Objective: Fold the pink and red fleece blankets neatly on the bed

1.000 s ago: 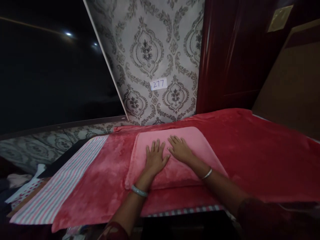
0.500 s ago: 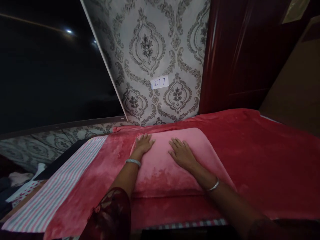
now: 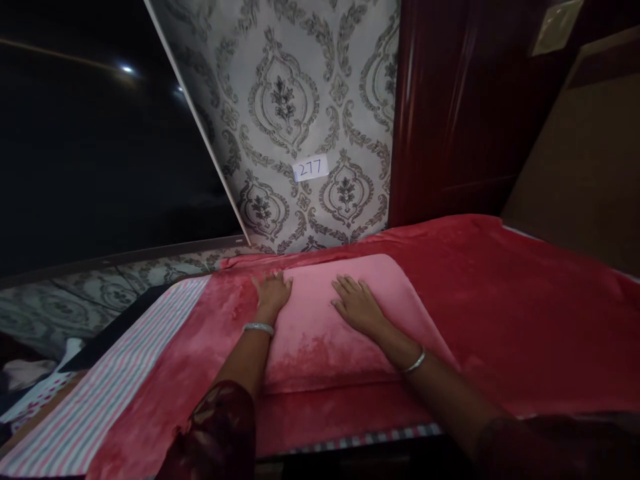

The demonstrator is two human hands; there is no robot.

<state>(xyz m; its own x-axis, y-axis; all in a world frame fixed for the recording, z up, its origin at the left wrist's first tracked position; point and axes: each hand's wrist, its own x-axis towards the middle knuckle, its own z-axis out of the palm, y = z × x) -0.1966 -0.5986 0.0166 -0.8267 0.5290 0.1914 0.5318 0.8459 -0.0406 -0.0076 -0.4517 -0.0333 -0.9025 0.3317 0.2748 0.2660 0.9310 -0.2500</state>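
We see a folded pink blanket [image 3: 320, 313] lying flat on a wide red blanket [image 3: 530, 313], roughly in the middle of our view, its far edge toward the patterned wall [image 3: 285, 67] and its near edge a rounded, darker fold. Our left hand [image 3: 273, 293] rests palm down at its far left edge, fingers spread; the grip is fully loose and has hold of nothing. Our right hand [image 3: 357, 303] lies on the top face, right of the middle, with fingers stretched toward the wall and the thumb slightly apart; this grip is flat as well, pressing or resting on the cloth without pinching it. We wear a bracelet [image 3: 259, 329] on the left wrist and a thin bangle [image 3: 415, 361] on the right.

To the left, a striped cloth [image 3: 110, 373] shows beyond the red blanket's edge. Behind, we see a dark screen [image 3: 100, 153], a paper label [image 3: 310, 168] reading 277 on the wall, and a dark red wooden panel [image 3: 440, 113].
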